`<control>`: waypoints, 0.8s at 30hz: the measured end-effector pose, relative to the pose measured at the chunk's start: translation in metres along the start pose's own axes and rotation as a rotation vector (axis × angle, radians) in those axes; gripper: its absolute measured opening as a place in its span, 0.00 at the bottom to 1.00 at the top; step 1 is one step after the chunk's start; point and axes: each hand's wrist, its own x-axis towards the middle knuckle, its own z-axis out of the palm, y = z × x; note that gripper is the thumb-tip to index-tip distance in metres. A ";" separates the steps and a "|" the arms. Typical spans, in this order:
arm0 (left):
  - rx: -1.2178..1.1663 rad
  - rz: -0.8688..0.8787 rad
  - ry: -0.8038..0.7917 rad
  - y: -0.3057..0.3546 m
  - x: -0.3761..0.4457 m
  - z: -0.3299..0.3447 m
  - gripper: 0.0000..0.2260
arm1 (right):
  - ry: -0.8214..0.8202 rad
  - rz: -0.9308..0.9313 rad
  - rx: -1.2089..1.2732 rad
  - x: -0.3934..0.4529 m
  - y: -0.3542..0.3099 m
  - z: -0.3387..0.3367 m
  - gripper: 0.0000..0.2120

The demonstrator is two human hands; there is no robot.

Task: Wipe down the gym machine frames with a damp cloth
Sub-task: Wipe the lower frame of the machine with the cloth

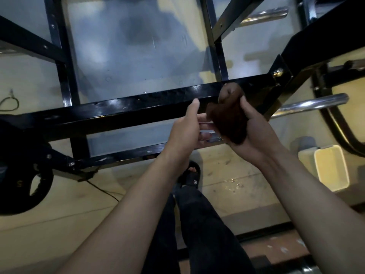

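The right hand [254, 133] cups a bunched dark brown cloth [227, 117], fingers and thumb curled round it, just in front of the black frame bar [122, 107] that runs from nine o'clock toward two. The left hand [187, 131] sits right beside it at nine o'clock, fingers loosely bent, touching the cloth's lower edge. A pale plastic tub [331, 167] stands on the floor at four o'clock, a black weight plate [25, 186] at eight.
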 end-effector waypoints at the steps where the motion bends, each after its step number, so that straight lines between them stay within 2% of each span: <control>1: -0.066 -0.079 -0.065 0.002 -0.003 0.001 0.23 | -0.010 -0.030 -0.025 -0.002 0.004 0.001 0.23; 4: -0.161 -0.170 -0.106 -0.003 -0.003 -0.003 0.10 | -0.025 -0.094 -0.094 -0.014 0.014 0.004 0.17; 6: -0.128 -0.126 -0.058 -0.011 -0.002 -0.005 0.06 | 0.034 -0.138 -0.267 -0.024 0.016 0.005 0.15; 9: -0.001 0.105 0.010 -0.018 -0.013 -0.008 0.06 | 0.168 -0.217 -0.501 -0.040 0.017 0.011 0.10; 12: 0.258 0.396 0.066 -0.020 -0.026 -0.009 0.05 | 0.163 -0.167 -0.590 -0.053 0.019 0.028 0.15; 14: 0.300 0.513 0.097 -0.018 -0.036 -0.008 0.04 | 0.226 -0.139 -0.578 -0.059 0.021 0.036 0.15; 16: 0.204 0.537 0.163 -0.014 -0.041 -0.008 0.05 | 0.328 -0.156 -0.541 -0.065 0.024 0.040 0.12; 19: -0.180 0.388 0.209 -0.001 -0.045 -0.007 0.07 | 0.388 -0.102 -0.471 -0.073 0.036 0.041 0.08; 22: -0.448 0.273 0.131 0.015 -0.048 -0.010 0.10 | 0.372 0.097 -0.277 -0.084 0.047 0.041 0.06; 24: -0.470 0.235 0.040 0.022 -0.055 -0.017 0.13 | 0.481 0.103 -0.210 -0.089 0.050 0.037 0.08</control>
